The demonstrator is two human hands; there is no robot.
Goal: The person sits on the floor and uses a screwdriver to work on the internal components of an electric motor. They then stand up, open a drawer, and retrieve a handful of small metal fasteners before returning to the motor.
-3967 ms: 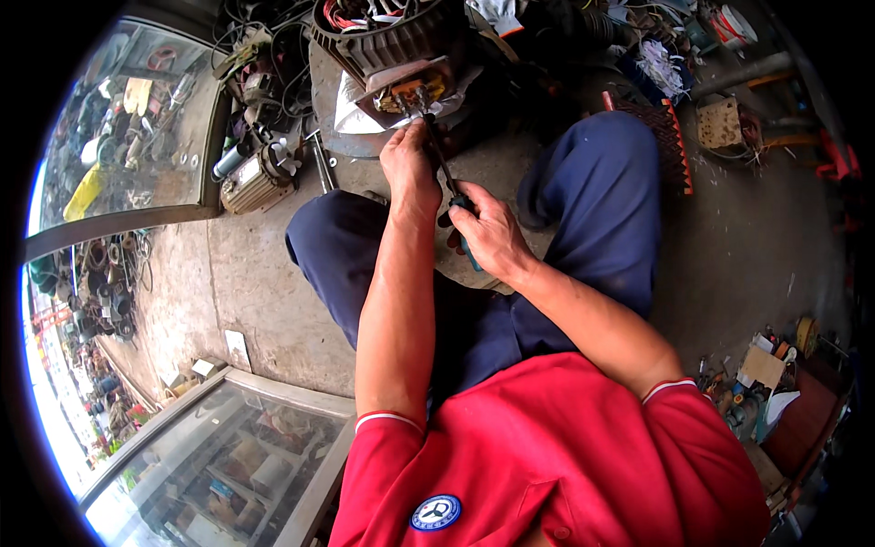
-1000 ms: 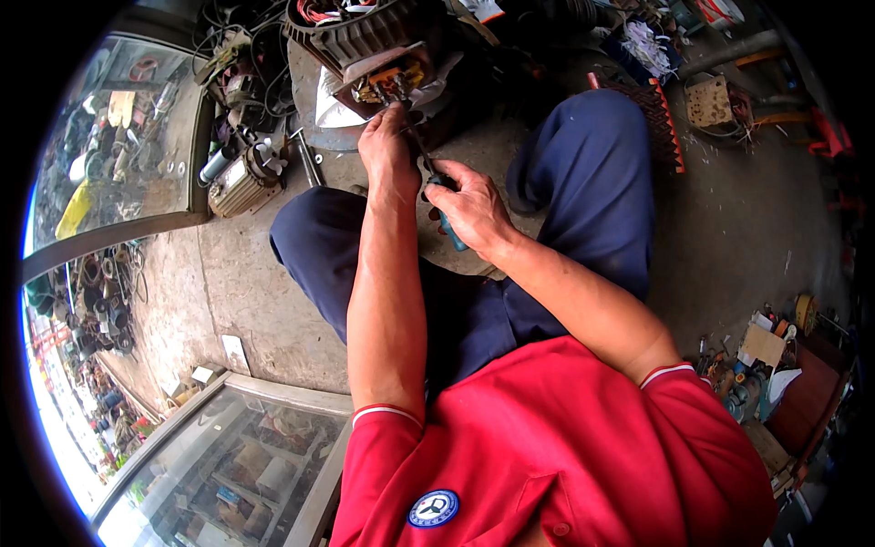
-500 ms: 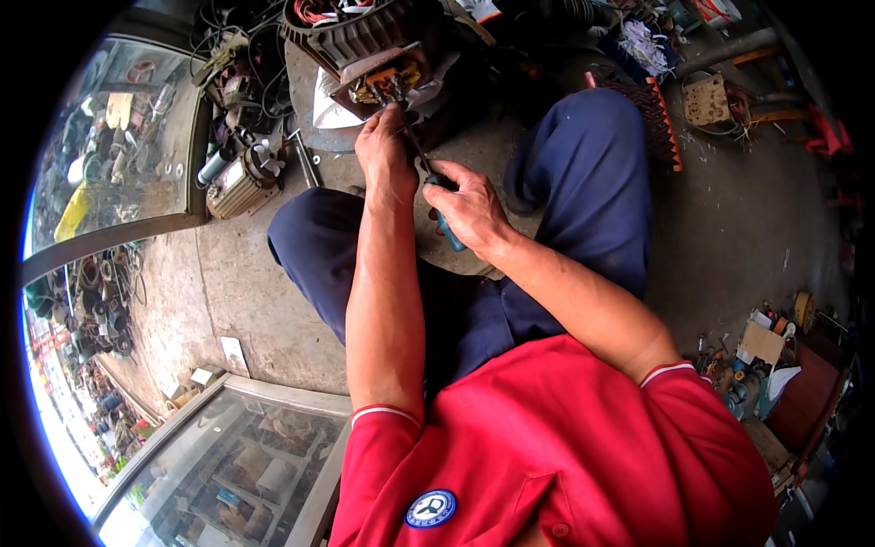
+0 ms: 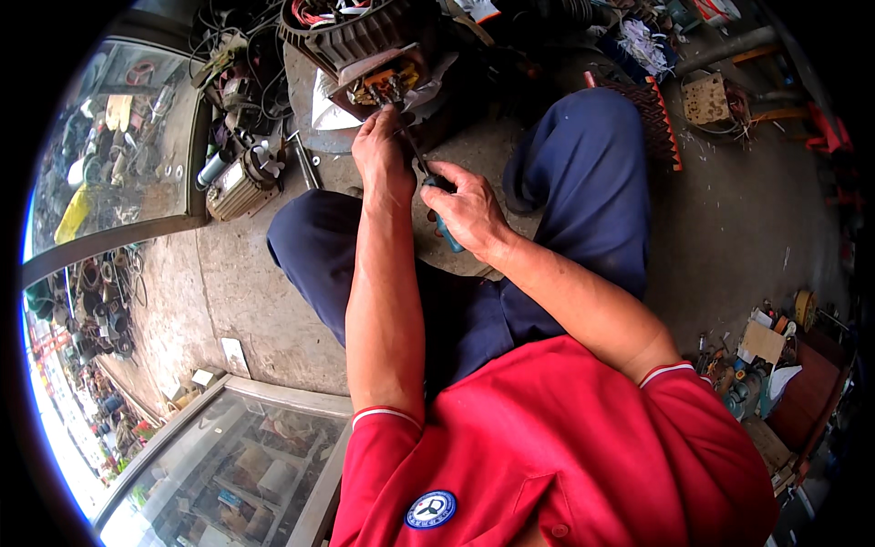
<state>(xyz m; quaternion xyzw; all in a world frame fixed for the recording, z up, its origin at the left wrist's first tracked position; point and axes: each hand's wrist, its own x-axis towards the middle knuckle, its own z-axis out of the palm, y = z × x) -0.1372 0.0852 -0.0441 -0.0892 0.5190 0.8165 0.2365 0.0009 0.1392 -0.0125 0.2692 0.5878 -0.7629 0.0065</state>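
A large ribbed motor housing (image 4: 351, 41) with red and white wires inside sits at the top centre, on white paper (image 4: 326, 100). Its open terminal box (image 4: 381, 84) shows a yellow-orange block with metal posts. My left hand (image 4: 385, 150) is closed at the lower edge of that box, fingertips by the posts; what they pinch is too small to make out. My right hand (image 4: 465, 210) is wrapped round the dark and teal handle of a screwdriver (image 4: 447, 235), whose long shaft runs up beside my left fingers to the box; its tip is hidden.
My bent knees frame the work. A smaller motor (image 4: 237, 187), tangled cables and metal tools lie to the left, beside glass-panelled cases (image 4: 109, 137). A red-edged grille (image 4: 652, 118), a holed block (image 4: 706, 100) and a heap of parts (image 4: 761, 351) are on the right.
Since four seconds ago the motor and both hands have shifted slightly up and left in the picture. Over the last second both hands keep their grip with only very slight movement.
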